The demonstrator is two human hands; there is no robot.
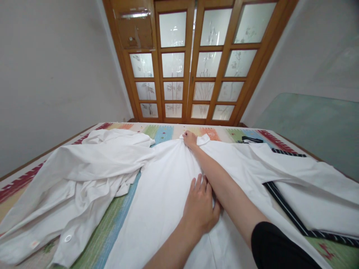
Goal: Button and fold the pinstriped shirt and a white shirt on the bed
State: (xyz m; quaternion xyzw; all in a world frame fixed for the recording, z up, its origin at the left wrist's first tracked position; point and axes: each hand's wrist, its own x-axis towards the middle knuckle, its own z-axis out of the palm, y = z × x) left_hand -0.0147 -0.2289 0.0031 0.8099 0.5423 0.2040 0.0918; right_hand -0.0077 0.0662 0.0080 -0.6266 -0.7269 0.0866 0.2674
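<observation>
A white shirt [165, 186] lies spread over a patterned cloth, its collar [203, 139] at the far end and its sleeves out to both sides. My right hand [190, 138] is closed on the collar, and creases fan out from that grip. Nearer to me, my left hand [201, 203] rests flat on the shirt front with its fingers stretched out, just beside my right forearm. Part of the shirt is hidden under both arms. More white cloth [92, 186] lies bunched at the left; where it parts from the shirt's sleeve I cannot tell.
The striped, many-coloured cloth [112, 220] covers the table. A black-and-white striped edging [291, 211] shows beneath the right sleeve, and a small black strap-like item [251, 139] lies behind it. Wooden glazed doors [193, 80] stand beyond; a pale green panel [311, 127] leans at right.
</observation>
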